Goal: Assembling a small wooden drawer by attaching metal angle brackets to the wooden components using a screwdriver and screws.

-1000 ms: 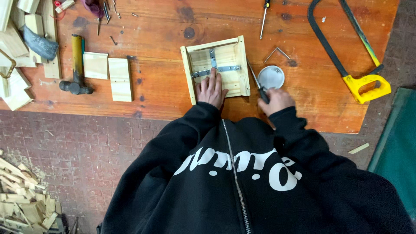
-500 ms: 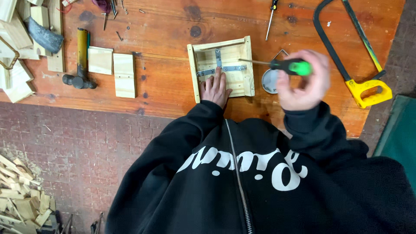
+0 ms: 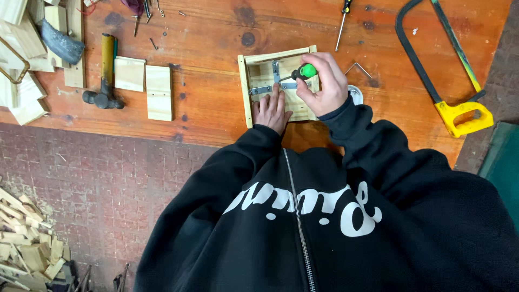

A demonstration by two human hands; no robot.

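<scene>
A small square wooden frame (image 3: 244, 86) lies on the orange wooden workbench (image 3: 211, 48), with grey metal brackets (image 3: 260, 90) across its inside. My left hand (image 3: 271, 110) rests flat on the frame's near part, fingers on the bracket. My right hand (image 3: 323, 85) grips a green-handled screwdriver (image 3: 306, 71), its tip pointing left toward the brackets' crossing. A round white lid (image 3: 357, 93) peeks out behind my right wrist.
A hammer (image 3: 106, 75) and two pale wood blocks (image 3: 159, 92) lie to the left, with wood offcuts (image 3: 27, 43) at the far left. A yellow-handled hacksaw (image 3: 448, 70) lies right, another screwdriver (image 3: 343, 17) at the top. Wood scraps (image 3: 27, 243) sit on the brick floor.
My right hand lifted the green screwdriver from beside the lid, then brought it left over the frame. My left hand stayed on the frame.
</scene>
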